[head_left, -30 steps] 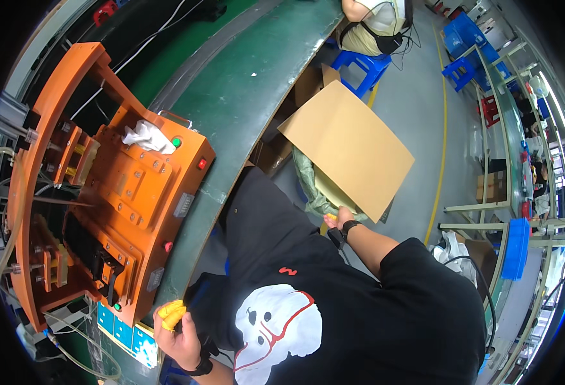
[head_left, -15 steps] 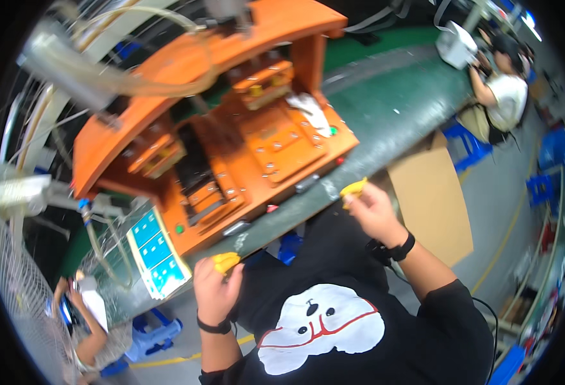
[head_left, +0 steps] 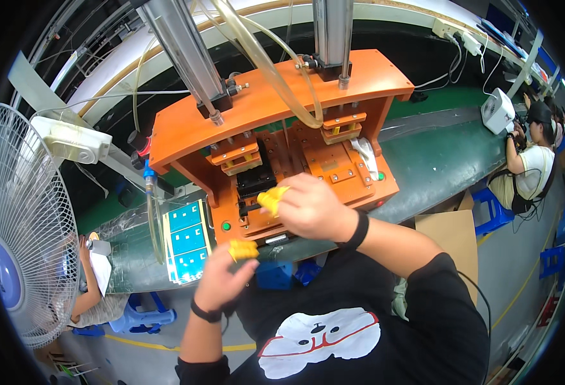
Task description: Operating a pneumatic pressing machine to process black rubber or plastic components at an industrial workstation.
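Observation:
Yellow finger cots cover several fingertips of both my hands. My right hand (head_left: 311, 208) hangs over the front of an orange two-station press (head_left: 282, 101), its cotted fingers pointing left, near a black part (head_left: 254, 180) in the left station. Nothing shows in that hand; its thumb side is partly hidden. My left hand (head_left: 223, 274) is just before the press's front left corner, thumb apart from the fingers and no object in it. A green button (head_left: 226, 226) sits close to it. A white cloth (head_left: 364, 157) lies at the right station.
Blue printed sheets (head_left: 187, 240) lie on the green bench (head_left: 430, 151) left of the press. Two air cylinders (head_left: 183, 48) and hoses rise above it. A fan (head_left: 29, 224) stands far left. Co-workers sit at both sides; cardboard (head_left: 449, 240) is at right.
The view has swung, so the press now appears upright and nearer the middle. My right hand has moved left, from beyond the press's front edge to over its left station.

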Available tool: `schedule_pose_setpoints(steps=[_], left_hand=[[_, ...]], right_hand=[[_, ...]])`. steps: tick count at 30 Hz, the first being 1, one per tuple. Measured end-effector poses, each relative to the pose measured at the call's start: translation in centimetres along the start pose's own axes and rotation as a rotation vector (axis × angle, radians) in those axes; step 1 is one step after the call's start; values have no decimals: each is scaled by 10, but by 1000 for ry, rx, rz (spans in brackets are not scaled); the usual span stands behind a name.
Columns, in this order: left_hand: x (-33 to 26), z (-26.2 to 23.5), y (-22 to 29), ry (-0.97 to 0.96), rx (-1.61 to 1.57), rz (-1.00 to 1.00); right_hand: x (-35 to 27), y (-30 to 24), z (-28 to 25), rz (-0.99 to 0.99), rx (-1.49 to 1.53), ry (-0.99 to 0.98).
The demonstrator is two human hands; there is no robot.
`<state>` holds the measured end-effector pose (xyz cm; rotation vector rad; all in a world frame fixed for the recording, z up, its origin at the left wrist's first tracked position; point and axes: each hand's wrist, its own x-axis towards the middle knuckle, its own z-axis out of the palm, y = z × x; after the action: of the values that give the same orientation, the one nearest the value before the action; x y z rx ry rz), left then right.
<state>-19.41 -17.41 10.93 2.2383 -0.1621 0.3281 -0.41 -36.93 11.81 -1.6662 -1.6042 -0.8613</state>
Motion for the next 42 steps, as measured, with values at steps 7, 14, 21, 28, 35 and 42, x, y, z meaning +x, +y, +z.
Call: schedule_pose_setpoints(steps=[7, 14, 21, 28, 35, 42], left_hand=[[96, -25, -51, 3, 64, -101], [158, -25, -114, -48, 452, -98], [166, -21, -181, 169, -116, -92], [157, -33, -201, -58, 702, -154], [136, -41, -215, -64, 817, 0], [122, -46, -218, -35, 950, 130]], right_hand=[[-42, -22, -118, 853, 347, 519], [-173, -12, -185, 1278, 643, 1306], [-289, 45, -179, 1346, 681, 1477], [-287, 190, -130, 1446, 642, 1376], [-248, 324, -48, 1644, 726, 1274], [-195, 381, -22, 1362, -289, 93]])
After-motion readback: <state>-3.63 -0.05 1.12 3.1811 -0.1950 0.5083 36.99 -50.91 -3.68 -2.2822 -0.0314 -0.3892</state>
